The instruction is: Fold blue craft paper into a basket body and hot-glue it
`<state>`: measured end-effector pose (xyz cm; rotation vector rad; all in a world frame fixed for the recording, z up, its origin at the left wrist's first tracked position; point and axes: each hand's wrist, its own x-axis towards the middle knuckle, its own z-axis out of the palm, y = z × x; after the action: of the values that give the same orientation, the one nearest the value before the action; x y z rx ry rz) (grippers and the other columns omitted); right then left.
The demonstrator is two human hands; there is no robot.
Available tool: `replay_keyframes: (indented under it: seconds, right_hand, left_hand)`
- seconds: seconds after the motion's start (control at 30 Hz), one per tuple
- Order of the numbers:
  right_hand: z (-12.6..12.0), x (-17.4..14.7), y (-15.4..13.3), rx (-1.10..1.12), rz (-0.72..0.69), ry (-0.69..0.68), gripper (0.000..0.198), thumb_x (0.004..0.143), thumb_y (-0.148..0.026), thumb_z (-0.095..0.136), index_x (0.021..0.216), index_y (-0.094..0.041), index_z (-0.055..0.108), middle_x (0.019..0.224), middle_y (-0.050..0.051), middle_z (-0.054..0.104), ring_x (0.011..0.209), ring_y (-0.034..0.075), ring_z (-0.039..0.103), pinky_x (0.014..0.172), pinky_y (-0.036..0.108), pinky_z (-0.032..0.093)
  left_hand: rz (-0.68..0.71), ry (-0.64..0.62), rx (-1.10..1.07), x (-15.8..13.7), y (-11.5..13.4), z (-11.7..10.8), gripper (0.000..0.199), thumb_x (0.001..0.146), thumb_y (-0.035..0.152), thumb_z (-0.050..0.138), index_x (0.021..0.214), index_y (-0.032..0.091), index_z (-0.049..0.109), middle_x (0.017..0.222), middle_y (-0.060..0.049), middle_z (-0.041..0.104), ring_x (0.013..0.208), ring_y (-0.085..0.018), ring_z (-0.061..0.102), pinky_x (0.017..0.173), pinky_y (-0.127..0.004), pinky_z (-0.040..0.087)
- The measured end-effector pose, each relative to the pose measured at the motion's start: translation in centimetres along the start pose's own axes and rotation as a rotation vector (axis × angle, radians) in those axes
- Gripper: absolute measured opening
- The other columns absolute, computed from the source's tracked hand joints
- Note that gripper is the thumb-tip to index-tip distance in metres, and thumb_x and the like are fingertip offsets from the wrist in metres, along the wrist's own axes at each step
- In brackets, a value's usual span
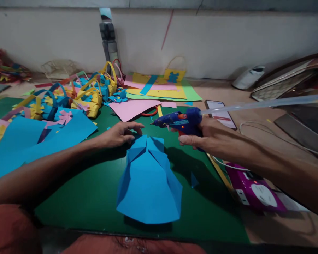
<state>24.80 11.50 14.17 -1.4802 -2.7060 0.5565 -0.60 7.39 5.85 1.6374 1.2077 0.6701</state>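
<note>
A folded blue paper piece [148, 187] rests on the green board in front of me, its near end flared and raised. At its far left corner is my left hand [120, 134], index finger stretched out above the folded flaps, the other fingers bent. Whether those lower fingers touch the paper I cannot tell. My right hand [201, 135] grips a blue glue gun [178, 120] with a small lit red light. A long clear glue stick [254, 105] juts from its back. The nozzle points left, just beyond the far flaps and close to my left fingertips.
Blue paper sheets [58, 141] and several small paper baskets [91, 100] lie on the left. Behind the board are a pink sheet [132, 108], red-handled scissors [151, 112] and stacked coloured paper [185, 92]. To the right are a phone [222, 114], a cable and a purple power strip [254, 190].
</note>
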Motion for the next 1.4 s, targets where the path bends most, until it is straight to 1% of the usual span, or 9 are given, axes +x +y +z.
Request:
replay_keyframes:
  seconds: [0.1,0.2,0.27,0.43,0.63,0.83,1.07,1.17,1.4]
  right_hand:
    - [-0.1,0.0,-0.9,0.027,0.112,-0.045,0.040,0.076,-0.045,0.054,0.049,-0.023,0.033,0.050,-0.001,0.036,0.049,0.014,0.039,0.046,0.029,0.029]
    - [-0.2,0.1,-1.7,0.200,0.053,-0.090,0.023,0.077,-0.028,0.053,0.055,-0.023,0.047,0.054,0.001,0.048,0.055,0.017,0.048,0.050,0.029,0.036]
    - [-0.2,0.3,-1.8,0.275,0.036,-0.128,0.015,0.076,-0.023,0.053,0.061,-0.022,0.052,0.058,0.001,0.055,0.057,0.018,0.052,0.051,0.029,0.039]
    - [0.4,0.6,-1.1,0.229,0.034,-0.185,0.017,0.075,-0.030,0.057,0.060,-0.022,0.054,0.055,0.000,0.054,0.051,0.015,0.051,0.046,0.028,0.037]
    - [1.5,0.6,-0.8,0.262,-0.057,-0.283,0.021,0.076,-0.036,0.054,0.062,-0.020,0.050,0.059,0.000,0.052,0.053,0.013,0.047,0.047,0.027,0.034]
    - [2.3,1.5,-1.1,0.215,-0.141,-0.275,0.023,0.075,-0.035,0.055,0.064,-0.020,0.042,0.058,-0.004,0.037,0.054,0.010,0.035,0.049,0.025,0.027]
    - [3.0,2.5,-0.7,0.183,-0.146,-0.281,0.022,0.075,-0.038,0.055,0.073,-0.018,0.046,0.066,-0.001,0.043,0.058,0.012,0.037,0.051,0.026,0.028]
    - [3.1,2.8,-0.8,0.188,-0.132,-0.277,0.024,0.076,-0.038,0.056,0.070,-0.019,0.042,0.065,-0.001,0.043,0.058,0.011,0.037,0.051,0.026,0.028]
    - [3.4,3.0,-0.4,0.190,-0.200,-0.279,0.026,0.077,-0.037,0.056,0.067,-0.020,0.038,0.061,-0.004,0.037,0.055,0.010,0.033,0.051,0.026,0.025]
  left_hand:
    - [-0.010,0.012,-0.012,0.1,-0.1,0.2,0.049,0.076,0.010,0.047,0.125,0.009,0.043,0.110,-0.011,0.056,0.061,-0.006,0.048,0.057,-0.021,0.042]
    - [-0.013,0.011,0.000,0.2,-0.2,0.2,0.049,0.076,0.010,0.047,0.125,0.010,0.044,0.106,-0.009,0.056,0.064,-0.007,0.049,0.058,-0.021,0.042]
    - [-0.020,0.020,0.013,0.3,-0.3,0.1,0.047,0.076,0.010,0.048,0.123,0.010,0.046,0.099,-0.007,0.056,0.065,-0.007,0.049,0.057,-0.020,0.042]
    - [-0.039,0.075,-0.033,0.3,-0.9,0.3,0.041,0.075,0.012,0.050,0.116,0.009,0.048,0.085,-0.002,0.055,0.064,-0.008,0.049,0.060,-0.023,0.042]
    - [-0.038,0.088,-0.071,0.4,-1.2,0.4,0.038,0.074,0.015,0.053,0.111,0.010,0.050,0.084,-0.003,0.057,0.071,-0.012,0.053,0.065,-0.026,0.043]
    - [-0.006,0.093,-0.066,0.4,-1.5,0.5,0.037,0.073,0.019,0.054,0.109,0.011,0.051,0.084,-0.003,0.059,0.071,-0.013,0.055,0.065,-0.026,0.044]
    - [0.062,0.084,-0.073,0.3,-2.2,0.7,0.037,0.076,0.018,0.051,0.113,0.013,0.049,0.094,-0.006,0.062,0.083,-0.016,0.059,0.073,-0.031,0.047]
    - [0.062,0.082,-0.047,0.3,-2.2,0.7,0.037,0.077,0.017,0.050,0.113,0.012,0.049,0.093,-0.006,0.062,0.082,-0.016,0.059,0.071,-0.030,0.047]
    - [0.064,0.089,-0.004,0.2,-2.2,0.7,0.037,0.078,0.015,0.048,0.115,0.013,0.048,0.090,-0.005,0.061,0.077,-0.014,0.058,0.066,-0.027,0.047]
